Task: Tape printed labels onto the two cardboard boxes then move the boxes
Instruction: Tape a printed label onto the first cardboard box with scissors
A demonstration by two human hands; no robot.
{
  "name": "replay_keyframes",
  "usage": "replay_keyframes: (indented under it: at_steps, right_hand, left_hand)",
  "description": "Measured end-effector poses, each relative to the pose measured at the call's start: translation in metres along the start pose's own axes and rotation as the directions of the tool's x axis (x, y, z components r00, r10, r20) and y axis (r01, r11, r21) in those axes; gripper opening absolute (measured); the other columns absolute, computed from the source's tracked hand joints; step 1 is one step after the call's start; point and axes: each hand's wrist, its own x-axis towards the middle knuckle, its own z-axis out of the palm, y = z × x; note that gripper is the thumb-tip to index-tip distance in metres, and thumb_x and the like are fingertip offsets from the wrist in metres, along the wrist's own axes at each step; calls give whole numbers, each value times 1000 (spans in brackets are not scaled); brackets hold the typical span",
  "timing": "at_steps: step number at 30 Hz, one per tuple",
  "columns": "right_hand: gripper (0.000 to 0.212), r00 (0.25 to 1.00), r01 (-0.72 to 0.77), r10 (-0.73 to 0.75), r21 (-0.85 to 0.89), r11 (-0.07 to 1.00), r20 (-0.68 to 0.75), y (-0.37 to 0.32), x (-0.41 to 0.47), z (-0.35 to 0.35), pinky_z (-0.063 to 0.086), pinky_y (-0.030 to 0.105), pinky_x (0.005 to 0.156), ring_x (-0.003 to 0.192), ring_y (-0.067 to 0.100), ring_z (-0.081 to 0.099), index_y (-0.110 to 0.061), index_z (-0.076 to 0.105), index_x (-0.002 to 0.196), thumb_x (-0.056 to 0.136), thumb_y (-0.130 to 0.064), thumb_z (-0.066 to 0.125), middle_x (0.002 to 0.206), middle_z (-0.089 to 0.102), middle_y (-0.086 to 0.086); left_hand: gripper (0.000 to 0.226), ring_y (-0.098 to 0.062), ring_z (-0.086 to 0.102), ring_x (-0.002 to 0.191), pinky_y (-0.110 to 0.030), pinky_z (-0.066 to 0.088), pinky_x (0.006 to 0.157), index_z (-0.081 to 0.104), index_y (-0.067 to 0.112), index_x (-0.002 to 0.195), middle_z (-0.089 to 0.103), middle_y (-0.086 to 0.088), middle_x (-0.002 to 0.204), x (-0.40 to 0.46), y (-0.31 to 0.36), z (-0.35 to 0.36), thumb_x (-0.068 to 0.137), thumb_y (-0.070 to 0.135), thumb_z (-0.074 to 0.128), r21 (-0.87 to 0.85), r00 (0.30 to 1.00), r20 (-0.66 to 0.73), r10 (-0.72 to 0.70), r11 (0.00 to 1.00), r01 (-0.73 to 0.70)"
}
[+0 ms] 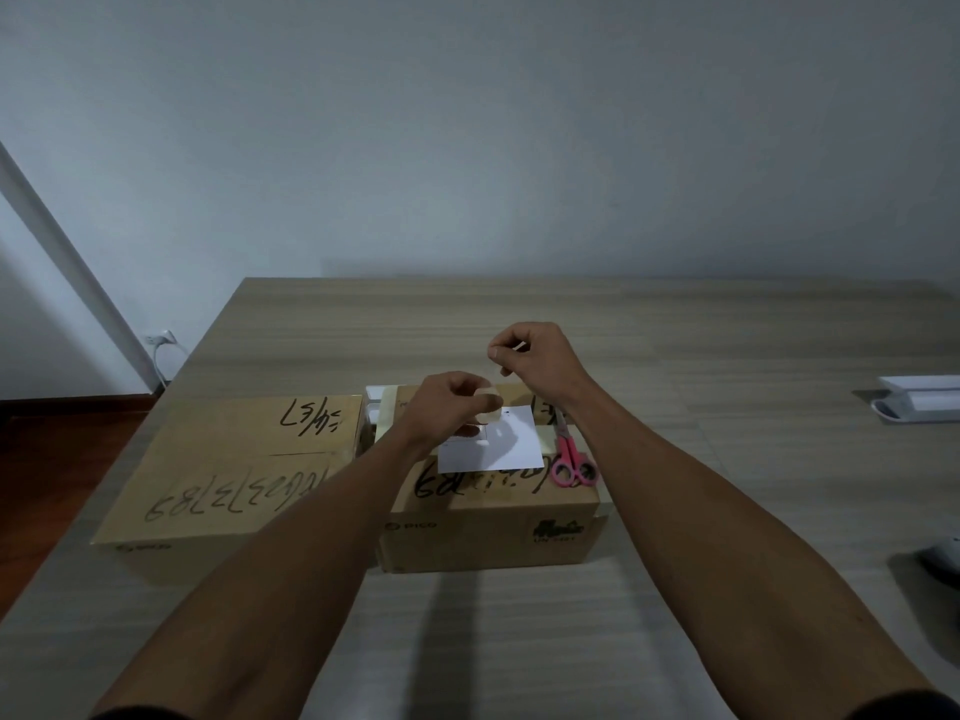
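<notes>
I judged the job early: the left box [228, 470] bore no label I could see, while the right box [488, 522] carried a white label [498, 444] lying on its lid, not yet visibly taped, and neither box had been moved off the table [675, 356]. Above it my left hand [447, 402] gripped a tape roll [488, 407] and my right hand [530, 356] pinched what looked like the tape's end, pink scissors [571, 459] resting beside the label. Marker scrawl read roughly "3789" on the left lid; the right front read "PICO", its other print too blurred.

Pale bare wall [467, 122], wood-grain table [727, 345], dark wooden floor [62, 444], dim light
</notes>
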Motion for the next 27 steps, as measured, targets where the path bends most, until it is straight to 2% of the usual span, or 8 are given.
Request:
replay_keyframes:
  at_steps: [4,7,9,11,16,20,23,27]
  right_hand:
    - [5,1000,-1,1,-8,1000,9,0,0,0,57,23,66,67,15,71,-8,76,90,92,-13,76,89,75,3]
    - [7,1000,3,-3,-17,1000,15,0,0,0,54,19,63,66,12,70,-8,76,92,93,-14,74,90,75,3]
    - [7,1000,9,-9,-27,1000,7,-1,-1,1,54,17,63,65,10,69,-8,77,94,94,-14,73,91,75,1]
    - [7,1000,14,-15,-31,999,-9,-1,-1,2,55,17,63,65,9,69,-9,78,95,94,-15,73,92,75,0]
    - [8,999,8,-9,-20,1000,-51,-3,0,4,53,16,62,67,5,66,-11,80,96,91,-15,76,91,75,-2]
    - [9,998,-8,7,-13,1000,-58,-3,-1,6,53,16,61,67,7,65,-9,81,97,90,-14,77,88,73,-5]
    - [11,998,-16,16,-5,1000,-59,-3,-1,5,52,14,61,69,7,65,-8,80,98,90,-13,77,88,70,-7]
    - [11,997,-22,22,0,1000,-77,-1,-1,5,55,19,62,66,8,64,-8,81,98,89,-14,78,89,68,-7]
  left_hand:
    - [35,-16,70,84,-26,58,70,71,13,116,73,-2,112,3,0,0,85,28,81,99,999,-38,30,995,-26]
    - [48,-17,70,95,-33,61,78,60,20,135,65,1,124,2,-1,-2,90,27,77,73,999,-1,52,996,-52]
    - [56,-19,67,97,-35,58,80,51,26,143,66,-4,121,1,2,-3,93,20,74,26,997,37,66,997,-67]
    - [56,-20,66,94,-35,56,79,49,28,144,68,-8,116,0,4,-3,94,18,73,6,997,46,67,998,-67]
    - [52,-21,65,92,-40,58,85,52,31,141,69,-3,112,-2,5,-2,94,24,72,5,997,57,47,999,-48]
    - [53,-21,66,90,-38,57,82,51,35,140,69,-9,114,-2,4,-2,93,21,73,-11,996,78,44,999,-44]
    - [58,-17,65,84,-37,57,81,50,35,142,71,-5,108,-3,4,-1,92,18,74,-30,995,95,41,999,-38]
    - [56,-15,66,82,-38,56,82,52,37,139,71,0,103,-3,8,0,92,16,74,-42,993,114,39,999,-34]
